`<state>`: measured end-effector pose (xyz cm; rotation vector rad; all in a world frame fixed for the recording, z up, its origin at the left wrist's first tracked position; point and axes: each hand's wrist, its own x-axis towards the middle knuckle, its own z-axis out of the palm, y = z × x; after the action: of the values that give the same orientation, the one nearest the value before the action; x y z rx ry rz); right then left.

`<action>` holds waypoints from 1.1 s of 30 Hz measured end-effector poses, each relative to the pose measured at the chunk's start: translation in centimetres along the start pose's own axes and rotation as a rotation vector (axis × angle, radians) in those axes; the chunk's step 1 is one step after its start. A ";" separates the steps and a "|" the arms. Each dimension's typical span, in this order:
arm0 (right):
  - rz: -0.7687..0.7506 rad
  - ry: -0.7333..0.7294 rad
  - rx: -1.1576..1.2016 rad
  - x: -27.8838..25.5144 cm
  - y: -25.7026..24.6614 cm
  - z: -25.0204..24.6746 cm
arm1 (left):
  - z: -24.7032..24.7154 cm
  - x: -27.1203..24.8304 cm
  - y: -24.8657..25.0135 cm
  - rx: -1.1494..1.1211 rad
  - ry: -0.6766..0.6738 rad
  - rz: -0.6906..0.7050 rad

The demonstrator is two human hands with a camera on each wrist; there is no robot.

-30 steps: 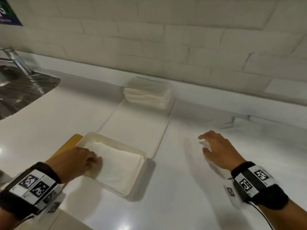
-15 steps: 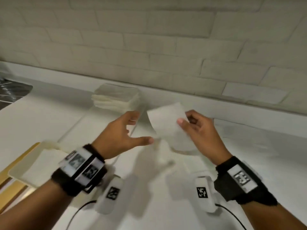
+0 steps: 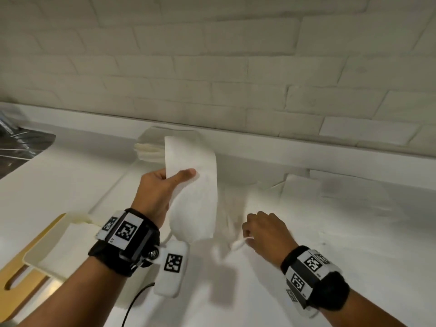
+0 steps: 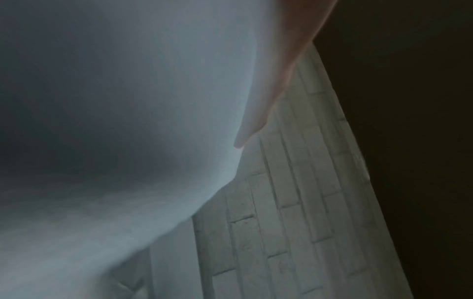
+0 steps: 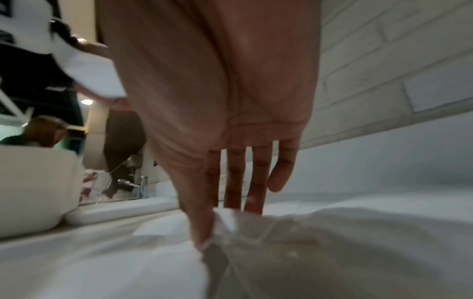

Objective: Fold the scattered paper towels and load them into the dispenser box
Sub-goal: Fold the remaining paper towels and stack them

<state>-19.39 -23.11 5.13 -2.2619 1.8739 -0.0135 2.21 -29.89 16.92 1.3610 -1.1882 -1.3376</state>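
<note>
I hold one paper towel [image 3: 195,192] upright above the counter [image 3: 354,267], my left hand [image 3: 160,192] gripping its left edge with the thumb [image 3: 185,174] laid across the front and the fingers behind. The sheet hangs from that grip, its lower end curling just above the counter. In the left wrist view it fills most of the picture as a blurred pale sheet [image 4: 128,141], with one finger [image 4: 268,101] along its edge.

My right hand [image 3: 265,232] is low at the counter, thumb and forefinger pinching the corner of a second towel [image 3: 238,244] that lies crumpled there; the other fingers [image 5: 256,178] hang straight, apart from it. More loose towels [image 3: 302,187] lie flat further right, near the wall.

The open box [image 3: 47,251] sits at my left, partly hidden by my left forearm, with white paper inside. A stack of folded towels [image 3: 147,152] rests at the back of the counter, behind the raised sheet. Under the box, a wooden board [image 3: 21,279] shows at the counter's edge. A sink [image 3: 21,149] lies far left.
</note>
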 end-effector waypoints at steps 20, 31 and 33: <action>-0.451 0.387 0.153 -7.2 -2.7 1.1 | 3.9 -4.6 -9.4 -0.145 -0.256 -0.565; -0.160 -0.079 0.139 -4.1 0.5 -2.1 | -0.6 -4.9 -5.8 -0.126 0.292 -0.173; -0.156 -0.102 0.036 -2.4 0.3 -1.9 | -1.4 -5.2 -4.7 -0.120 0.302 -0.139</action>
<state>-20.40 -21.06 7.28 -2.3318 1.6310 0.0428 4.07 -23.99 13.30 1.5172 -0.8118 -1.2246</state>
